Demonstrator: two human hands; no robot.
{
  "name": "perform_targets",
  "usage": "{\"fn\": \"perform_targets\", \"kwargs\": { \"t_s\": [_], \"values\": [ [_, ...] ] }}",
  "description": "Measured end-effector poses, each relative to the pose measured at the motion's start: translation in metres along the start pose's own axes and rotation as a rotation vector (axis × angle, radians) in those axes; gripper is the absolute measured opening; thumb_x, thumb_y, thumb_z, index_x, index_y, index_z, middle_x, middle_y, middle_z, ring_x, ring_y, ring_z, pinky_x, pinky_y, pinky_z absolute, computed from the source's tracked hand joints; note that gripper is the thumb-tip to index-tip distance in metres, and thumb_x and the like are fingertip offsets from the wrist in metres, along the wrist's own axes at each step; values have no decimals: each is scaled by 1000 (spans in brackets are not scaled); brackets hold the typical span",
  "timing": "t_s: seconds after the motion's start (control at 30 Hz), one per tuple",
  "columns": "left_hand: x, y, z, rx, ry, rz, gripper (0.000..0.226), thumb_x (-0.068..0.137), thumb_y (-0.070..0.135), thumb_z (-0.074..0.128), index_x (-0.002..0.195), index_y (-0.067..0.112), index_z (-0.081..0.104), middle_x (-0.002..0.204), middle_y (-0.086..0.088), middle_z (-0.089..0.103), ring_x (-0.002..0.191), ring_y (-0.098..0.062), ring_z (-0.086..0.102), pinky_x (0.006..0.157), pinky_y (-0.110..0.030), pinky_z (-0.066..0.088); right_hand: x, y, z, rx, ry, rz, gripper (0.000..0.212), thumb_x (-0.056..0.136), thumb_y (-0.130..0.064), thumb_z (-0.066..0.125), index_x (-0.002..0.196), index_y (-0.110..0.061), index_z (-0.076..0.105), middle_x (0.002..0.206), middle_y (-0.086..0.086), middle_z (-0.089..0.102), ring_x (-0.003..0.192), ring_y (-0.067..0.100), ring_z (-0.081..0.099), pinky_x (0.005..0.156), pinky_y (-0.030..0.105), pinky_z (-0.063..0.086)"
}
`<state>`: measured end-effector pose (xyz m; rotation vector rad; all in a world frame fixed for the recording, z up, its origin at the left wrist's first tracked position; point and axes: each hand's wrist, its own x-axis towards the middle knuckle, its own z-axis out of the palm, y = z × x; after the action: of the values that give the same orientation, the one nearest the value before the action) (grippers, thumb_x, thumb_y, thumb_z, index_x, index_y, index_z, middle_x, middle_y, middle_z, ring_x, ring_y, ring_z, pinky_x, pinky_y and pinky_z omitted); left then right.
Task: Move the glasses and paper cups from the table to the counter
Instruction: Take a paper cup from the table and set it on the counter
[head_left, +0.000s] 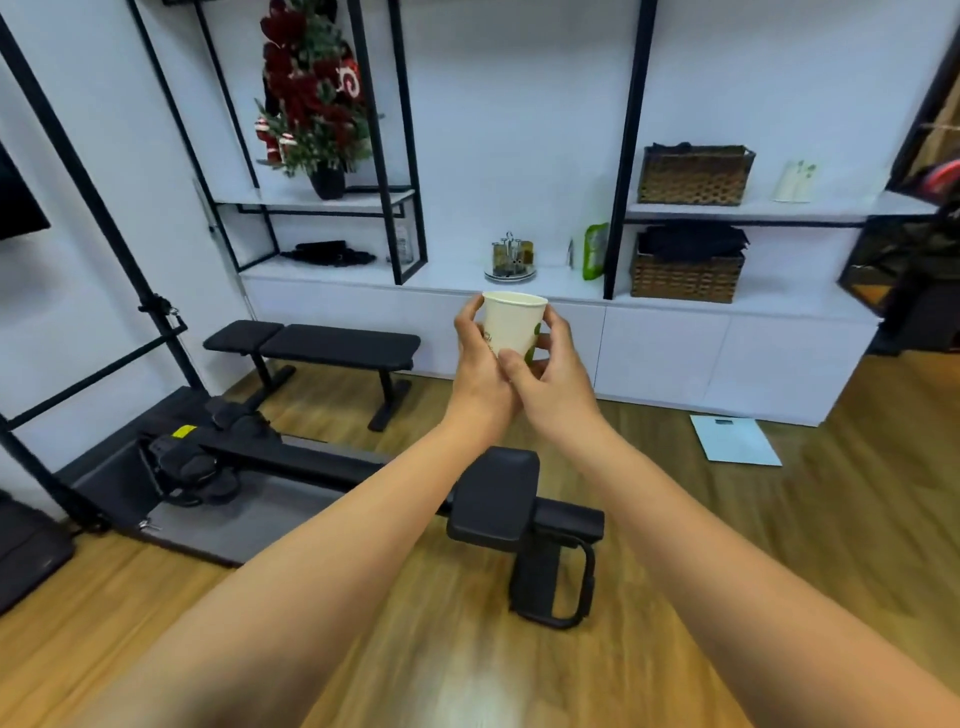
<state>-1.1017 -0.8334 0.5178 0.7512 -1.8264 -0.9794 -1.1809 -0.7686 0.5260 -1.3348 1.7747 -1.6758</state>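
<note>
Tapered white paper cup (513, 325), both hands' grip, L hand (480, 371), R hand (553, 376)

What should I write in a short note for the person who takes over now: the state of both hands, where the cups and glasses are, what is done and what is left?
Left hand: closed around the left side of the paper cup.
Right hand: closed around the cup's right side and lower part.
The cup is upright, held in the air over the floor, in front of the white counter.
Done: this cup is picked up and is on its way.
Left: set it on the counter. No table and no glasses are in view, so I cannot tell how many remain.
</note>
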Motion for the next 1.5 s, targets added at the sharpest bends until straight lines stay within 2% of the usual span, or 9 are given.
{"fn": "perform_targets", "kwargs": {
  "t_s": [0.17,0.33,0.47,0.6,0.8,0.93,1.1,1.27,1.5],
  "values": [
    [80,-33,64,24,22,32,71,96,6,53,150,35,17,139,-16,50,117,-28,59,92,-39,52,86,51,-29,-22,69,2,72,96,-28,66,154,-30,24,145,-1,49,117,11,55,79,9,44],
    [182,-47,127,-40,-35,51,60,68,57,62,112,72,23,132,0,45,111,-30,63,89,-52,59,189,84,-65,-43,94,41,72,96,-27,65,154,-30,23,143,-2,49,107,8,60,94,32,54],
    [257,-61,178,-179,-142,50,67,71,45,68,113,68,21,116,33,50,95,-2,68,71,-28,61,269,111,-98,-72,119,36,72,95,-28,66,154,-31,25,127,-13,49,90,-8,58,72,5,44],
    [314,-70,228,-175,-167,54,67,73,44,67,114,66,19,104,55,45,94,8,64,74,-19,58,328,139,-133,-76,148,23,73,93,-28,68,155,-28,27,125,-13,51,101,3,61,83,15,45],
    [399,-93,328,-339,-89,46,59,75,31,73,104,65,34,123,4,52,91,-6,70,74,-30,60,425,203,-196,-51,103,19,77,89,-17,65,154,-27,27,117,-15,50,89,-24,54,67,-3,40],
    [450,-108,394,-308,-12,7,62,76,36,71,106,69,27,118,13,51,89,5,67,72,-21,57,492,246,-241,-51,33,12,80,87,-14,64,155,-26,25,126,-8,51,90,-30,49,69,-3,41],
    [509,-111,469,-155,-4,-32,73,69,50,71,117,65,17,115,38,52,99,2,65,87,-43,61,571,286,-305,-75,-47,40,77,85,-17,66,152,-28,28,122,-10,53,89,-22,54,64,1,43],
    [556,-131,508,-26,14,-50,81,73,47,70,130,50,12,126,2,60,108,-13,67,89,-49,59,637,322,-329,-70,-106,59,73,84,-19,69,148,-26,33,122,-6,55,84,-23,54,60,7,44],
    [634,-181,513,60,12,-150,86,71,48,73,135,41,16,134,3,59,111,-10,65,87,-44,59,721,366,-303,15,-142,107,69,87,-20,68,147,-27,36,118,-9,58,74,-10,63,62,14,45]
  ]
}}
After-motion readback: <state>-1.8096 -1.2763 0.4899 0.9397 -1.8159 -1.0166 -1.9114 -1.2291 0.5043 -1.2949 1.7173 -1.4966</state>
